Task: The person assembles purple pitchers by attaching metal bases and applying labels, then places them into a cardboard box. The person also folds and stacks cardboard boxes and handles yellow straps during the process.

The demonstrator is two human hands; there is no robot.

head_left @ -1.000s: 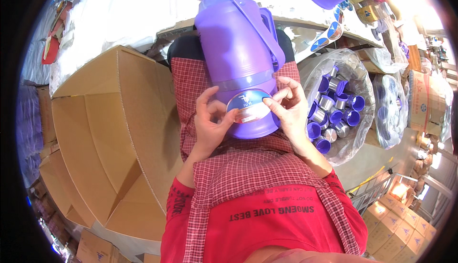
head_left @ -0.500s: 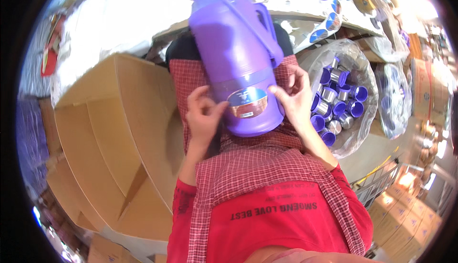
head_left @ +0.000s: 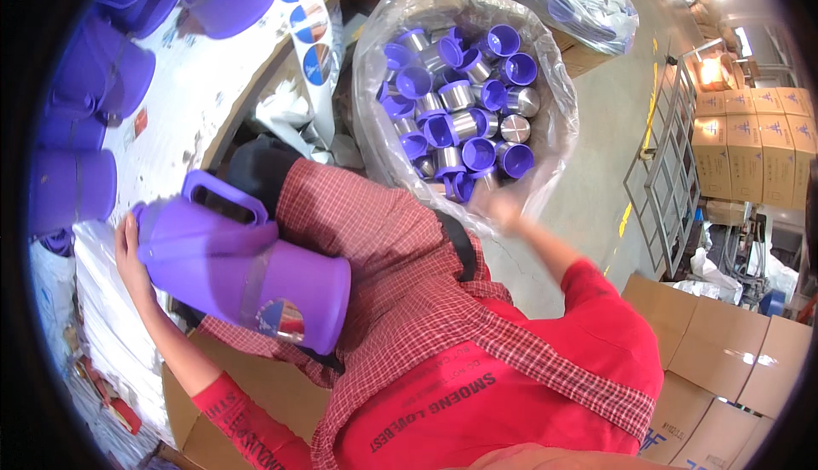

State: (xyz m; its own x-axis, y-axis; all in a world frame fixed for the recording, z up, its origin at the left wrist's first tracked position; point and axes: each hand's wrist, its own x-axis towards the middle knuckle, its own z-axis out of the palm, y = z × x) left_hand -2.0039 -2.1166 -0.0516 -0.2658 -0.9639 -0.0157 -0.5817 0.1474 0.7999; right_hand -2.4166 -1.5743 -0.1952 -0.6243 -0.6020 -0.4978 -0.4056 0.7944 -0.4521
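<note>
Across my lap lies a purple thermos jug (head_left: 247, 274), tilted with its top to the left. A round printed label sits low on its side, and its handle points toward the table. My left hand (head_left: 132, 257) is closed around the jug's top end. Out to the right, my right hand (head_left: 501, 207) is at the near rim of a clear plastic bag (head_left: 554, 121). Motion smears its fingers, so their grip is unclear. Inside the bag lie many steel cups (head_left: 456, 97) with purple rims and insides.
Several more purple jugs (head_left: 106, 69) stand on the white-covered table (head_left: 170, 103) at left. A strip of round labels (head_left: 317, 63) hangs over its edge. Another filled bag (head_left: 579, 10) is beyond the cups. Cardboard cartons (head_left: 750, 142) and a metal rack (head_left: 669, 163) are at right.
My view has swung to the right. My left hand has gone from the label to the jug's top, and the jug is turned sideways. My right hand has left the label for the cup bag.
</note>
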